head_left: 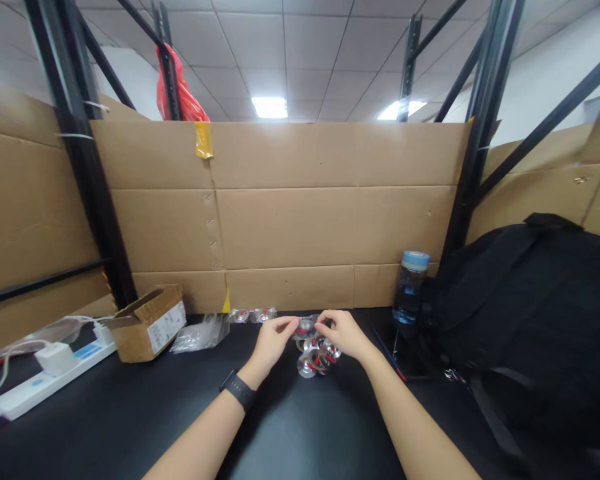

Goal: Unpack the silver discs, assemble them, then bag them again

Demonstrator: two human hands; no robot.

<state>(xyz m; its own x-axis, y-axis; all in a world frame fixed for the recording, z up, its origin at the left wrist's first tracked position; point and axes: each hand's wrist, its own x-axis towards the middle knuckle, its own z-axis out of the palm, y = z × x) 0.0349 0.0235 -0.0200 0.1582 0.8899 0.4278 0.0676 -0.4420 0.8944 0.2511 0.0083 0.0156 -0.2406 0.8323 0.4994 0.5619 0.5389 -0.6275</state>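
Between my two hands is a small clear plastic bag (306,327) with a round, shiny disc with red on it inside. My left hand (275,337), with a dark watch on the wrist, pinches the bag's left edge. On its right side, the fingertips of my right hand (341,331) are closed on the bag too. Just below lies a pile of similar clear round discs with red parts (316,360) on the black table (300,427). Fine detail on the discs is too small to make out.
Left of my hands lie two bagged discs (253,315), a heap of clear plastic bags (203,335), an open cardboard box (147,327) and a white power strip (55,380). At right stand a water bottle (410,287) and a black backpack (530,333). A cardboard wall (290,227) closes off the back.
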